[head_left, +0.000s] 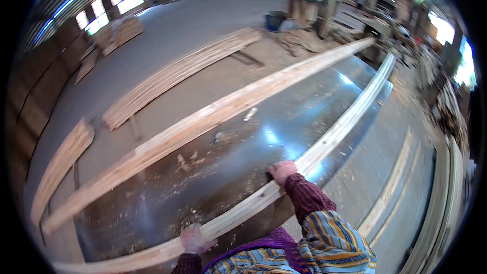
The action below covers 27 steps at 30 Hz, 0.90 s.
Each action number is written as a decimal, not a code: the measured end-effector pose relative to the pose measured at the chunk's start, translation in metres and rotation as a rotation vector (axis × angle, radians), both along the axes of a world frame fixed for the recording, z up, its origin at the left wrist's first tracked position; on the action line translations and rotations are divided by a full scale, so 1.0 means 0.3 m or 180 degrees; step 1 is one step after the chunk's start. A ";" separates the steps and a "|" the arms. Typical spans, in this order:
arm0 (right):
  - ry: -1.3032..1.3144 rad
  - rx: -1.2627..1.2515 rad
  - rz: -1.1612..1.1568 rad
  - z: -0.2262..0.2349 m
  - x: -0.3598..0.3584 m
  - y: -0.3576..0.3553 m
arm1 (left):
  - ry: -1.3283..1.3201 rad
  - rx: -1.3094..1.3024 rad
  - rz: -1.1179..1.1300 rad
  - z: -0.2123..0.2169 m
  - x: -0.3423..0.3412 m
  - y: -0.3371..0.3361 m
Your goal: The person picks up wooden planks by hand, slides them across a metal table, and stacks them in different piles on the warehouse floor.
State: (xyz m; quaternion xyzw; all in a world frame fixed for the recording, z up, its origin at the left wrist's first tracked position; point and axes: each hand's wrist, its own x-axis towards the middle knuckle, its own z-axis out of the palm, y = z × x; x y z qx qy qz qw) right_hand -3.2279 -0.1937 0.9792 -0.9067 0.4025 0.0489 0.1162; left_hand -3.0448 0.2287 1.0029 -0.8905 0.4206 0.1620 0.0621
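Observation:
A long, pale wooden plank (324, 148) with lengthwise grooves runs along the near side of a shiny metal tabletop (238, 157). My right hand (284, 171) is closed over the plank around its middle, with the fingertips hidden behind its far edge. Farther left along the same plank, my left hand (195, 239) grips it, slightly blurred. Across the far side of the tabletop lies a second long wooden beam (203, 113), out of reach of both hands. Small wood scraps (250, 114) and shavings are scattered on the metal between the two pieces.
Beyond the table, a stack of wooden strips (182, 73) rests on supports, with a shorter stack (63, 170) at left. Loose strips (390, 193) lie on the floor at right, beside long boards (439, 208). Machinery (307, 2) and a dark blue bin (275, 21) stand at the back.

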 end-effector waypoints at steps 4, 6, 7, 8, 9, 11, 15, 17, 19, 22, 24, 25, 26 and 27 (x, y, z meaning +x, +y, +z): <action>0.0286 -0.0096 0.0358 -0.101 -0.044 -0.033 | 0.0080 -0.0202 -0.0347 -0.027 0.046 0.018; 0.0237 -0.0047 0.0243 -0.038 -0.040 0.001 | 0.0244 -0.0145 -0.0304 -0.004 0.051 0.011; -0.0115 0.0044 -0.0011 -0.040 -0.046 0.016 | 0.0269 -0.0041 -0.0248 0.028 0.049 0.009; -0.0139 -0.0125 -0.0044 -0.060 -0.057 0.004 | 0.0303 0.0038 -0.0260 0.061 0.049 -0.006; -0.0092 -0.0145 -0.0074 -0.078 -0.059 -0.004 | 0.0339 0.0122 -0.0313 0.074 0.046 -0.007; -0.0199 -0.0227 0.0026 -0.131 -0.060 -0.018 | 0.0378 0.0194 -0.0229 0.077 0.036 0.018; 0.0131 -0.0355 0.0203 -0.132 -0.036 -0.022 | 0.0419 0.0234 -0.0178 0.062 0.034 0.029; 0.0233 -0.0351 0.0221 -0.114 -0.035 -0.015 | 0.0424 0.0195 -0.0176 0.054 0.030 0.028; 0.0180 -0.0367 0.0533 -0.089 -0.044 -0.010 | 0.0395 0.0194 -0.0215 0.059 0.034 0.020; 0.0154 -0.0349 0.0327 -0.110 -0.052 -0.021 | 0.0377 0.0212 -0.0170 0.078 0.031 0.007; 0.0191 -0.0375 0.0246 -0.105 -0.049 -0.022 | 0.0363 0.0190 -0.0203 0.079 0.032 0.006; 0.0195 -0.0338 0.0184 -0.094 -0.041 -0.015 | 0.0358 0.0182 -0.0209 0.078 0.033 0.009; 0.0199 -0.0302 0.0125 -0.080 -0.030 -0.006 | 0.0344 0.0202 -0.0213 0.073 0.033 0.011; 0.0207 -0.0272 0.0066 -0.071 -0.027 -0.001 | 0.0332 0.0214 -0.0218 0.069 0.033 0.011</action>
